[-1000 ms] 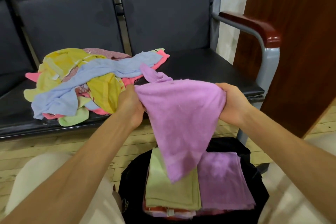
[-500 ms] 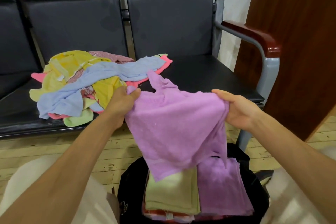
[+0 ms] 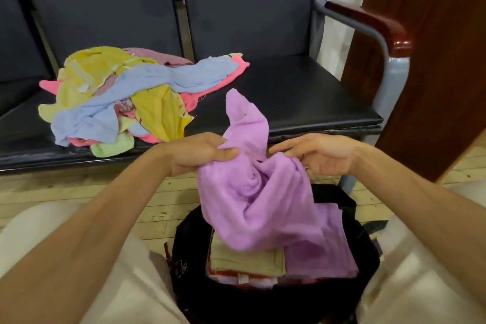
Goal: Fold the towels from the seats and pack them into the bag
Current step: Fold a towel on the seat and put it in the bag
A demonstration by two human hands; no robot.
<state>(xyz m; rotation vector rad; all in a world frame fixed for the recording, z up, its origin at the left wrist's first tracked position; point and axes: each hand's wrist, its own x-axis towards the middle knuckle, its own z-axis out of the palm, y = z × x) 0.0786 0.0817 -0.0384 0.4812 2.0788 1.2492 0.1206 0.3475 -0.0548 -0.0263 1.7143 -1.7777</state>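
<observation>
Pinching purple towel [image 3: 252, 192] – left hand [image 3: 194, 151], right hand [image 3: 320, 152] slack-fingered – touching its right edge

No text, brand, number or sign can be read. Small white tags on a yellow towel [image 3: 86, 79] and in the bag [image 3: 263, 305] show nothing readable.

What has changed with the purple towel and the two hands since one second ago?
The right hand let go of the purple towel and now lies open beside it. The left hand still pinches it, so it sags, bunched, over the bag. The towel pile stayed.
</observation>
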